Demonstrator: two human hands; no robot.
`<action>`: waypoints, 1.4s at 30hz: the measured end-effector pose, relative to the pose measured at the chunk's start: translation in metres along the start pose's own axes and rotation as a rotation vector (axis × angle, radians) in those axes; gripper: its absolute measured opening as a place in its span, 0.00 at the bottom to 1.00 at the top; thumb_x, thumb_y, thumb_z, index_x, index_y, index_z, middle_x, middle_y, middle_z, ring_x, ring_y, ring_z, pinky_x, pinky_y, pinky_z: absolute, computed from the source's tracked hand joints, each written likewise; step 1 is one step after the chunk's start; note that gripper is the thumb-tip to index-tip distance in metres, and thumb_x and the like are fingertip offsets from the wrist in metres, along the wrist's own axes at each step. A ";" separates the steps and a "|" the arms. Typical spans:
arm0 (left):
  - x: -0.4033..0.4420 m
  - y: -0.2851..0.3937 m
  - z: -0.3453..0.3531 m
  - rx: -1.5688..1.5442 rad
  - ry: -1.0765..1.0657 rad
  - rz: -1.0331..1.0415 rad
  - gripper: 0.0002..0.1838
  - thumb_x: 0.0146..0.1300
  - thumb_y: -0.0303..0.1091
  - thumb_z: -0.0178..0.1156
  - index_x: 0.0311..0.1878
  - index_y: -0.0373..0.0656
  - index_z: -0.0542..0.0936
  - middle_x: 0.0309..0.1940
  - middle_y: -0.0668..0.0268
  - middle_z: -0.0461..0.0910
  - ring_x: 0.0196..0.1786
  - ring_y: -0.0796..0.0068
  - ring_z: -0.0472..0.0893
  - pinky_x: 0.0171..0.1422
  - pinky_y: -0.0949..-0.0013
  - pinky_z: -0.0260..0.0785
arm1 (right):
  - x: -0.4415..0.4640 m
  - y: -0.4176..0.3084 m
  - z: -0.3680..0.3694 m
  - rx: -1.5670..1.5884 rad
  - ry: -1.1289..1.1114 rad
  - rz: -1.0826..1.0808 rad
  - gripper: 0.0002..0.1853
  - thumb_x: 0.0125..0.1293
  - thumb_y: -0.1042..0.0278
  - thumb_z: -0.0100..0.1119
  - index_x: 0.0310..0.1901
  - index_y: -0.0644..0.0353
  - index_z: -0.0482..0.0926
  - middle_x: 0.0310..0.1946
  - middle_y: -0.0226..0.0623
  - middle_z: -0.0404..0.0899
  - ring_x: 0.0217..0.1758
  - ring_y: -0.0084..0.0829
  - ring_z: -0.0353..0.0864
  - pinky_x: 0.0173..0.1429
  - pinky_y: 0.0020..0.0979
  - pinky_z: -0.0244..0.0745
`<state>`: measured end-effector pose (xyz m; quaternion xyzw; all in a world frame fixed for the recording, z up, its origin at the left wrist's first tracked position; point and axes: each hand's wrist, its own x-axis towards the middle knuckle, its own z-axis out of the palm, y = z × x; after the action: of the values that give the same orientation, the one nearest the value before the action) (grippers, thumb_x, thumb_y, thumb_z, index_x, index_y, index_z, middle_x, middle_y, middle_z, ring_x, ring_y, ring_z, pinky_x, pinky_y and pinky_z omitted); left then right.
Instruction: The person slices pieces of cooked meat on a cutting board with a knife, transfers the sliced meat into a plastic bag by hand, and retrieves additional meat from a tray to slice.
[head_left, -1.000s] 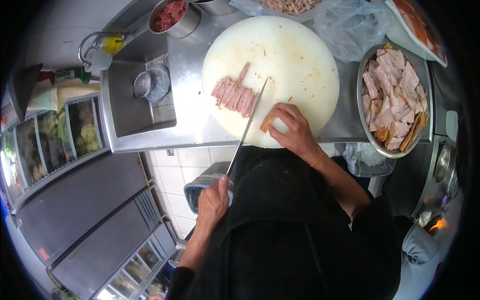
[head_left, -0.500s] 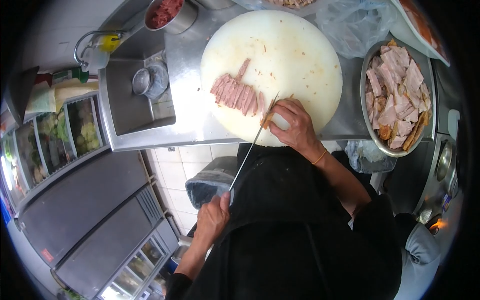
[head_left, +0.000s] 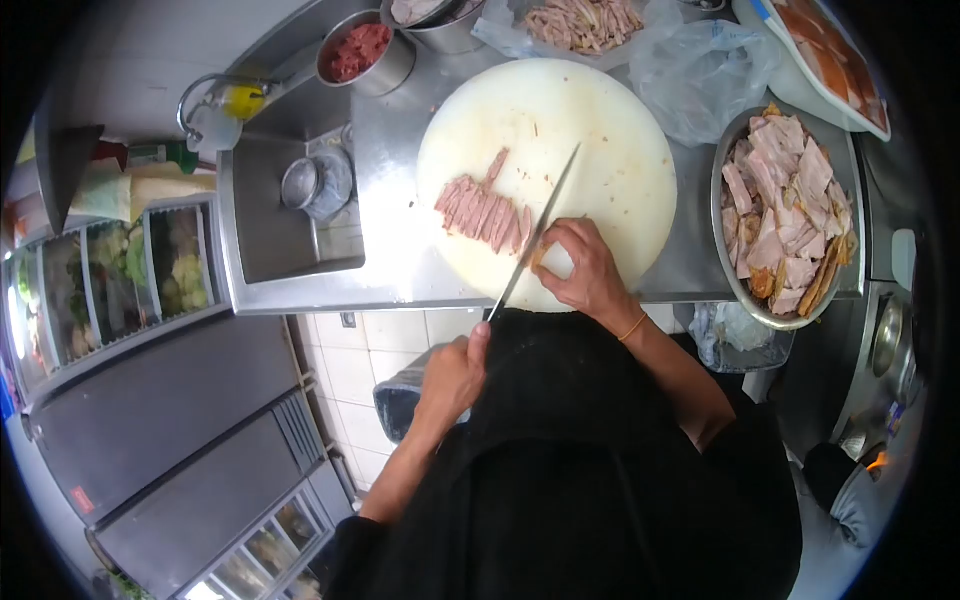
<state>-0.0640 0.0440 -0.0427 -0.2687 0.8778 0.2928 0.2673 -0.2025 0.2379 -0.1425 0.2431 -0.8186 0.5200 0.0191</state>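
My left hand [head_left: 452, 380] is closed on the handle of a long knife [head_left: 548, 210], whose blade slants up over the round white cutting board [head_left: 625, 130]. Beside the blade, my right hand [head_left: 583, 265] pinches a small browned piece of meat [head_left: 550, 258] between thumb and fingers. Left of the blade lies a row of sliced meat [head_left: 480, 212], with one strip sticking out at its top. Small crumbs dot the board. On the right, a metal bowl [head_left: 720, 215] holds large pieces of cooked meat [head_left: 785, 205].
A sink [head_left: 262, 235] is left of the board. Behind stand a pot of red meat [head_left: 360, 52], a bag of meat strips [head_left: 585, 22] and a plastic bag [head_left: 700, 80]. A bin [head_left: 398, 405] stands below the counter. At the lower right, another person's sleeve [head_left: 848, 500] shows.
The blade first moved down against the piece in my right hand and now reaches further up the board. A thin slice has joined the row's right end. The view has shifted slightly.
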 end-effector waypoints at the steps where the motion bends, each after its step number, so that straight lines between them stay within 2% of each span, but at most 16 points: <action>1: -0.005 -0.001 -0.010 -0.023 0.029 -0.054 0.38 0.82 0.59 0.41 0.39 0.30 0.84 0.35 0.30 0.81 0.46 0.24 0.80 0.53 0.37 0.71 | -0.003 0.000 0.001 0.003 -0.002 0.011 0.14 0.54 0.76 0.72 0.43 0.60 0.80 0.48 0.43 0.81 0.56 0.48 0.79 0.62 0.43 0.76; 3: -0.013 -0.003 -0.029 -0.071 0.087 -0.160 0.39 0.82 0.61 0.41 0.39 0.29 0.84 0.36 0.30 0.82 0.48 0.25 0.80 0.55 0.38 0.70 | -0.002 0.003 0.007 0.003 0.049 0.010 0.15 0.54 0.78 0.70 0.44 0.60 0.81 0.48 0.43 0.81 0.56 0.48 0.79 0.62 0.43 0.76; 8: -0.003 -0.050 -0.042 -0.103 0.286 -0.231 0.43 0.81 0.64 0.40 0.43 0.26 0.85 0.35 0.31 0.82 0.47 0.29 0.83 0.55 0.42 0.72 | 0.042 0.014 0.014 0.028 0.068 -0.076 0.13 0.55 0.83 0.64 0.43 0.61 0.83 0.48 0.42 0.82 0.55 0.46 0.79 0.62 0.41 0.76; 11: 0.006 -0.069 -0.050 -0.086 0.311 -0.273 0.45 0.80 0.66 0.40 0.44 0.24 0.86 0.35 0.31 0.83 0.48 0.30 0.84 0.56 0.42 0.72 | 0.092 0.014 0.024 -0.119 -0.005 -0.283 0.15 0.53 0.84 0.60 0.43 0.61 0.84 0.46 0.43 0.82 0.53 0.44 0.80 0.61 0.42 0.76; 14: 0.007 -0.071 -0.056 0.051 0.333 -0.217 0.44 0.80 0.65 0.40 0.40 0.25 0.86 0.36 0.29 0.82 0.48 0.28 0.83 0.57 0.40 0.72 | 0.119 0.035 0.042 -0.337 -0.191 -0.351 0.14 0.52 0.79 0.62 0.42 0.59 0.84 0.41 0.41 0.81 0.50 0.43 0.79 0.60 0.41 0.74; 17: 0.003 -0.076 -0.060 0.211 0.344 -0.140 0.42 0.81 0.61 0.41 0.35 0.27 0.85 0.35 0.28 0.82 0.46 0.26 0.82 0.56 0.39 0.73 | 0.117 0.035 0.037 -0.461 -0.202 -0.127 0.11 0.54 0.74 0.64 0.40 0.57 0.84 0.38 0.38 0.81 0.49 0.42 0.79 0.61 0.41 0.73; 21: -0.008 -0.079 -0.065 0.252 0.274 -0.099 0.40 0.82 0.59 0.41 0.33 0.28 0.84 0.33 0.28 0.82 0.44 0.25 0.83 0.56 0.37 0.74 | 0.073 0.020 0.001 -0.409 0.038 0.255 0.06 0.61 0.71 0.63 0.39 0.62 0.83 0.38 0.45 0.84 0.49 0.49 0.82 0.55 0.48 0.76; 23: -0.012 -0.078 -0.072 0.226 0.198 -0.086 0.40 0.82 0.59 0.41 0.33 0.28 0.84 0.33 0.28 0.82 0.44 0.25 0.83 0.55 0.37 0.74 | 0.043 -0.001 -0.011 -0.448 0.069 0.362 0.05 0.65 0.73 0.60 0.41 0.62 0.82 0.39 0.47 0.84 0.45 0.52 0.82 0.55 0.49 0.77; 26: -0.014 -0.084 -0.072 0.181 0.119 -0.039 0.41 0.82 0.60 0.40 0.33 0.27 0.84 0.34 0.27 0.81 0.45 0.24 0.82 0.55 0.37 0.74 | 0.005 -0.004 0.009 -0.440 0.181 0.311 0.11 0.70 0.69 0.60 0.49 0.64 0.82 0.40 0.53 0.82 0.46 0.55 0.79 0.54 0.50 0.76; 27: -0.014 -0.085 -0.072 0.167 0.091 -0.022 0.42 0.82 0.60 0.40 0.32 0.27 0.84 0.34 0.27 0.81 0.45 0.24 0.82 0.55 0.38 0.74 | -0.001 -0.011 0.016 -0.387 0.157 0.317 0.21 0.69 0.62 0.65 0.58 0.67 0.79 0.46 0.58 0.79 0.51 0.57 0.76 0.58 0.51 0.74; 30: -0.011 -0.091 -0.074 0.084 0.036 0.009 0.44 0.82 0.61 0.39 0.31 0.26 0.83 0.31 0.28 0.81 0.43 0.25 0.83 0.53 0.39 0.75 | -0.004 -0.029 0.048 -0.407 0.257 0.335 0.44 0.61 0.48 0.75 0.69 0.71 0.68 0.55 0.63 0.71 0.58 0.59 0.71 0.64 0.54 0.68; 33: 0.000 -0.109 -0.082 -0.085 -0.168 -0.102 0.47 0.80 0.67 0.39 0.29 0.26 0.82 0.23 0.41 0.82 0.28 0.41 0.85 0.39 0.48 0.78 | 0.001 -0.037 0.069 -0.485 0.281 0.382 0.57 0.54 0.40 0.78 0.75 0.71 0.60 0.61 0.64 0.66 0.63 0.60 0.66 0.68 0.57 0.63; 35: 0.003 -0.115 -0.095 -0.171 -0.264 -0.169 0.47 0.78 0.71 0.38 0.27 0.30 0.79 0.18 0.53 0.78 0.20 0.57 0.80 0.30 0.58 0.74 | 0.003 -0.039 0.082 -0.525 0.328 0.337 0.62 0.51 0.37 0.79 0.76 0.71 0.57 0.63 0.63 0.64 0.66 0.60 0.63 0.69 0.59 0.59; 36: 0.006 -0.118 -0.101 -0.217 -0.311 -0.204 0.48 0.77 0.73 0.38 0.25 0.32 0.78 0.15 0.58 0.75 0.16 0.65 0.77 0.26 0.63 0.72 | 0.008 -0.042 0.089 -0.528 0.296 0.433 0.64 0.50 0.33 0.78 0.77 0.69 0.55 0.65 0.62 0.63 0.69 0.59 0.59 0.70 0.60 0.57; 39: 0.023 -0.136 -0.114 -0.308 -0.457 -0.204 0.46 0.75 0.77 0.37 0.24 0.39 0.74 0.13 0.68 0.69 0.12 0.76 0.70 0.20 0.72 0.66 | 0.024 -0.041 0.108 -0.647 0.331 0.352 0.64 0.50 0.30 0.75 0.77 0.68 0.57 0.65 0.61 0.63 0.69 0.56 0.60 0.68 0.59 0.57; 42: 0.030 -0.142 -0.121 -0.381 -0.547 -0.207 0.44 0.73 0.80 0.38 0.23 0.43 0.71 0.11 0.71 0.66 0.11 0.78 0.68 0.16 0.75 0.62 | 0.041 -0.032 0.119 -0.635 0.313 0.303 0.60 0.49 0.31 0.75 0.75 0.65 0.62 0.64 0.58 0.65 0.67 0.54 0.62 0.68 0.55 0.58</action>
<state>-0.0336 -0.1420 -0.0311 -0.3132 0.6711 0.4840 0.4660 -0.1985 0.1087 -0.1583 0.0192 -0.9527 0.2683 0.1411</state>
